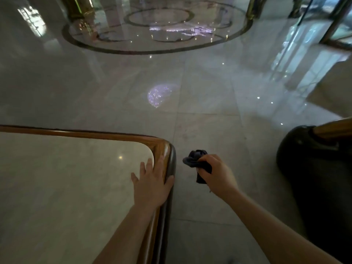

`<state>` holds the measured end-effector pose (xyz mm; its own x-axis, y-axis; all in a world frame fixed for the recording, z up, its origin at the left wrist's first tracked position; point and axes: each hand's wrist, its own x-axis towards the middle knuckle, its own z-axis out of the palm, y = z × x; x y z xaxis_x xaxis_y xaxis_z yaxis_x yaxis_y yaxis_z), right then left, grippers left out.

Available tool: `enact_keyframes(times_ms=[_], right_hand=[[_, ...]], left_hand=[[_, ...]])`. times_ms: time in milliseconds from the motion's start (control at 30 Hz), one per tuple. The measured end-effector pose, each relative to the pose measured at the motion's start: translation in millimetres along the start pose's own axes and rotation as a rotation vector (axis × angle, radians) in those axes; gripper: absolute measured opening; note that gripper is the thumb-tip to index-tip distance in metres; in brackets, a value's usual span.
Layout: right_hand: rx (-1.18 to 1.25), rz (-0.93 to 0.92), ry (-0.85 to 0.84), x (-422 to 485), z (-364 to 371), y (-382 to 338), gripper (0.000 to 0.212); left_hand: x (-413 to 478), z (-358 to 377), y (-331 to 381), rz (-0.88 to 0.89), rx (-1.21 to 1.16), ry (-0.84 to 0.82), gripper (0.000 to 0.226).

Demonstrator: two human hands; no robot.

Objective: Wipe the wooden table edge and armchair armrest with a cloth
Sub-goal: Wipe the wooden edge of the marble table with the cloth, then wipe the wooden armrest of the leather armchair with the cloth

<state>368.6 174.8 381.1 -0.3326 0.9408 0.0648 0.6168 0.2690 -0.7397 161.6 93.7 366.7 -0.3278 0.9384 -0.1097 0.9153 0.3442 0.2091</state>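
A table with a pale marble top fills the lower left; its rounded wooden edge (106,134) runs along the far side and turns down the right side. My left hand (151,182) lies flat on that edge near the corner, fingers spread, thumb over the outer rim. My right hand (217,173) hovers over the floor just right of the table, closed around a bunched dark cloth (196,158). A dark armchair (314,168) stands at the right, its wooden armrest (335,127) apart from both hands.
Glossy marble floor (200,115) stretches ahead, with a circular inlay pattern at the back. Glass doors with metal frames (331,29) stand at the far right. A narrow strip of floor separates the table from the armchair.
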Motion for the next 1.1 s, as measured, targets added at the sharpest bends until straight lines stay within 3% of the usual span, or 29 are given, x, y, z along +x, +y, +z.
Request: enact_keyframes(times_ms=[367,1100], right_hand=[[-0.078,0.098,0.142,-19,-127,72,0.017],[-0.086,0.307,0.383,-70,-321,219,0.017]], left_hand=[[27,-4,144,0.189,0.031,0.074,0.077],[57,35,402,0.416,0.047,-0.064,0.078]])
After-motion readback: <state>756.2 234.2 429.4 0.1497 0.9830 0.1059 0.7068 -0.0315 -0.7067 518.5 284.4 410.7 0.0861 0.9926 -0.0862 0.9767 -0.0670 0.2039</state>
